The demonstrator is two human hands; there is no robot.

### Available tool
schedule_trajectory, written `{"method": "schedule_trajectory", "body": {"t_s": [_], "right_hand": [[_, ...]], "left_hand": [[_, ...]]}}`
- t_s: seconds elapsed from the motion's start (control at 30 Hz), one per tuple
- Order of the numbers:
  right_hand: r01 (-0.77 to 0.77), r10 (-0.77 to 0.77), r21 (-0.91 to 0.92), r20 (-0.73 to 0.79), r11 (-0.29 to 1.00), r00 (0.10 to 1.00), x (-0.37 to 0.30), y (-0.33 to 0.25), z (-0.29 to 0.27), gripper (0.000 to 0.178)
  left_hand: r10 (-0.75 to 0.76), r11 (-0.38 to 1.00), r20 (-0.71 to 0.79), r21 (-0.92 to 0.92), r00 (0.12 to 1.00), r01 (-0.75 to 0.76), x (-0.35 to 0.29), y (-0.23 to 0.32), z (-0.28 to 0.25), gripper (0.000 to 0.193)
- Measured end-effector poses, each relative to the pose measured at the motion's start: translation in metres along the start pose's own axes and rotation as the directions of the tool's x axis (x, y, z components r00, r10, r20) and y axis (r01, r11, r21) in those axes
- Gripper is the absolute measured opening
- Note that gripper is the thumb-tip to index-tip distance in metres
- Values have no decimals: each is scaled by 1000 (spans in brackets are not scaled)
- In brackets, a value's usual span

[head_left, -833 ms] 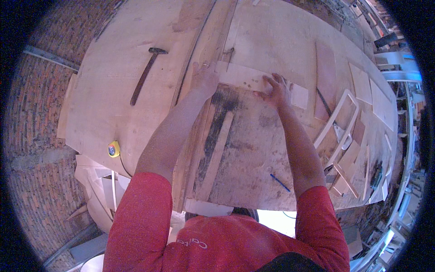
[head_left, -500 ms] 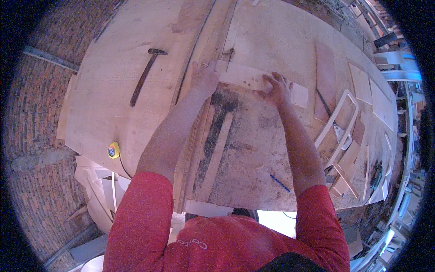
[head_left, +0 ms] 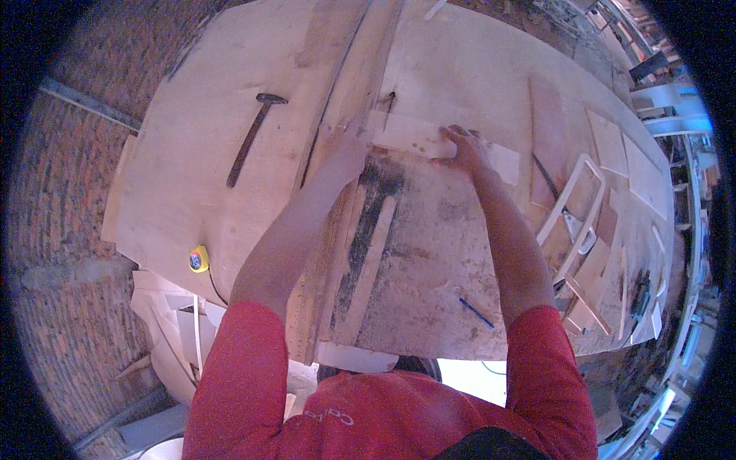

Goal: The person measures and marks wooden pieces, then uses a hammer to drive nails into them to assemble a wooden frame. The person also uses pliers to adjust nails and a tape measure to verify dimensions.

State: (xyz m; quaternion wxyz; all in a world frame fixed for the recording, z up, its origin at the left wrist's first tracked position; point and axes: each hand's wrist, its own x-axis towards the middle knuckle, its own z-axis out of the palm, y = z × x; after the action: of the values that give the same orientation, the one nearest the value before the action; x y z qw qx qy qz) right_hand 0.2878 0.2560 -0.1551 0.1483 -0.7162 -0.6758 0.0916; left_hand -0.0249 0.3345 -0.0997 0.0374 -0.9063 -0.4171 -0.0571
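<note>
A pale rectangular wooden board [head_left: 406, 132] lies crosswise on the large worktable, its left end against a long raised wooden rail [head_left: 366, 69]. My left hand [head_left: 346, 144] rests on the rail at that end of the board; its fingers are smeared. My right hand [head_left: 468, 153] grips the board towards its right end, thumb by the near edge and fingers over the top. Several small dark spots mark the board beside these fingers. Just beyond the board a small dark metal piece [head_left: 389, 100] stands by the rail.
A hammer [head_left: 253, 138] and a yellow tape measure [head_left: 198, 259] lie left of the rail. A blue pen [head_left: 476, 313] is near my right forearm. To the right are a rounded pale frame [head_left: 571, 218], a handsaw [head_left: 548, 175] and several wood offcuts [head_left: 608, 142]. A brick wall [head_left: 57, 199] stands left.
The whole view has shifted slightly. Both hands stay at the board; the fingers of my right hand have drawn a little closer together.
</note>
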Motion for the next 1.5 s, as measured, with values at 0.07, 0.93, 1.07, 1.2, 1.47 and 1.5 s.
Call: {"method": "schedule_trajectory", "body": {"t_s": [0.07,0.93,1.07,1.2,1.47,1.5], "right_hand": [[12,-12,-35,21,999,1000,0,-5,-2,91],[14,-24,71,138,997,990,-144,-122,-60,81],[64,-93,196,144,979,985,-146,-112,-62,54],[152,-143,248,-51,957,988,-139,-122,-80,36],[207,-235,-126,-278,970,931,-137,-100,-31,41],[211,-240,-130,-286,969,928,-139,-99,-26,43]], "left_hand": [[-36,998,-60,-52,998,33,-33,2,-19,40],[-248,861,-127,-483,960,159,-136,13,-65,77],[-176,819,-18,-558,984,136,-124,15,-77,74],[-177,871,-164,-485,970,76,-126,7,-62,60],[-103,969,-310,-246,945,25,-123,5,-50,42],[-93,972,-286,-232,954,26,-121,8,-52,40]]}}
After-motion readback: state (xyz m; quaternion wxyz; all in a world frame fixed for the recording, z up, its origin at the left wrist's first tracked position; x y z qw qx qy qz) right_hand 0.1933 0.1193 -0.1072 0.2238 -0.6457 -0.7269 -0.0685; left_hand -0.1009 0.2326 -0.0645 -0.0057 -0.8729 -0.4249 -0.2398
